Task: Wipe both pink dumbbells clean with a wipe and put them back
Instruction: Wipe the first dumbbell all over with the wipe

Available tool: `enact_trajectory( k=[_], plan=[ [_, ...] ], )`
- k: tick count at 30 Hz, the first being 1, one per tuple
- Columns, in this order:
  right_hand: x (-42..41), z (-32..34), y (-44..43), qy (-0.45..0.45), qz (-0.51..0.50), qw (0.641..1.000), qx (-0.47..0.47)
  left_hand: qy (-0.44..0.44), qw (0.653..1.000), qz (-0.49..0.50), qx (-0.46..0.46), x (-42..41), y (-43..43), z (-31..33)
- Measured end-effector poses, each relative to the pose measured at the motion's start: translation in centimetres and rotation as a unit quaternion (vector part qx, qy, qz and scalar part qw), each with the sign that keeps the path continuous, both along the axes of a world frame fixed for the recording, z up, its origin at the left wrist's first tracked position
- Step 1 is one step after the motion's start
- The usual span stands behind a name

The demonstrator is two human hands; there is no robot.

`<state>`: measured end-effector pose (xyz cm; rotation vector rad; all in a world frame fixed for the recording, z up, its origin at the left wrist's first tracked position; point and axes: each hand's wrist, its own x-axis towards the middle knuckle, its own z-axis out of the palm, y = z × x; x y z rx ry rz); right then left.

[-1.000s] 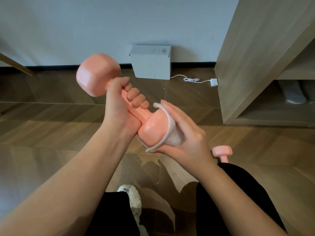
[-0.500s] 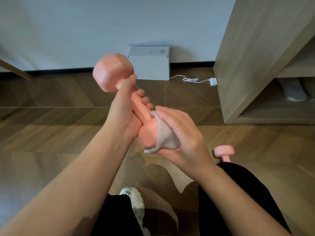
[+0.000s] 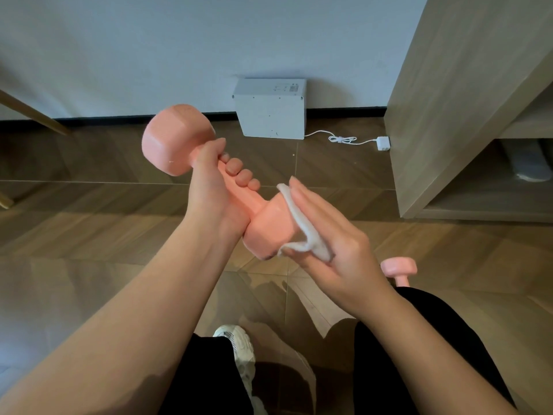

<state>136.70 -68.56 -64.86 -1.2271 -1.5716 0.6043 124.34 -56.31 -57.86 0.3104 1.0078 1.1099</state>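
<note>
In mid-air, left grip (image 3: 214, 190) clasps dumbbell (image 3: 172, 142) slanting far-left; flat right grip (image 3: 338, 244) presses wipe (image 3: 300, 224).

The held dumbbell (image 3: 266, 226) slants over the floor (image 3: 89, 235), one head far left, the other near right. The left grip (image 3: 215, 187) wraps its handle; the right grip (image 3: 338, 244) lays the wipe (image 3: 302, 223) on the near head's right side. A second dumbbell (image 3: 399, 266) stands on the floor behind the right wrist. Far off, a box (image 3: 272, 112) sits against the wall (image 3: 149, 40), left of the cabinet (image 3: 449, 100).
</note>
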Motion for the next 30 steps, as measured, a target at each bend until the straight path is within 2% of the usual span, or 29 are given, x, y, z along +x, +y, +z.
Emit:
enact_trajectory(
  k=[3,6,9,13,15,19,21,27,30],
  plan=[
    [0.2,0.2,-0.3,0.078,-0.040,0.996,-0.019,-0.002,1.000,0.000,-0.001,0.0,0.0,0.0],
    [0.2,0.5,0.0,0.157,-0.140,0.977,-0.016,0.000,1.000,-0.001,-0.004,0.3,0.0,0.1],
    [0.7,0.8,0.5,0.121,-0.244,0.961,0.036,0.002,1.000,-0.010,-0.007,0.5,-0.2,-0.1],
    [1.2,1.2,0.9,0.092,-0.302,0.948,0.047,0.018,0.999,-0.029,-0.010,1.0,-0.5,-0.3],
    [1.1,1.3,0.8,0.072,-0.261,0.962,0.046,0.023,0.999,-0.037,-0.008,1.2,-0.7,-0.4],
    [0.4,1.2,0.0,0.118,-0.115,0.986,0.002,0.020,0.999,-0.033,-0.008,1.1,-0.6,-0.3],
    [0.1,0.9,-0.6,0.080,-0.067,0.994,0.014,0.013,1.000,-0.022,-0.011,0.8,-0.4,-0.2],
    [-0.1,1.0,-0.3,-0.048,0.004,0.998,0.027,-0.016,0.999,0.003,-0.035,0.5,-0.2,0.0],
    [-0.4,0.8,-0.1,-0.070,-0.011,0.997,0.022,-0.008,1.000,0.008,-0.026,0.3,-0.2,0.1]
  ],
)
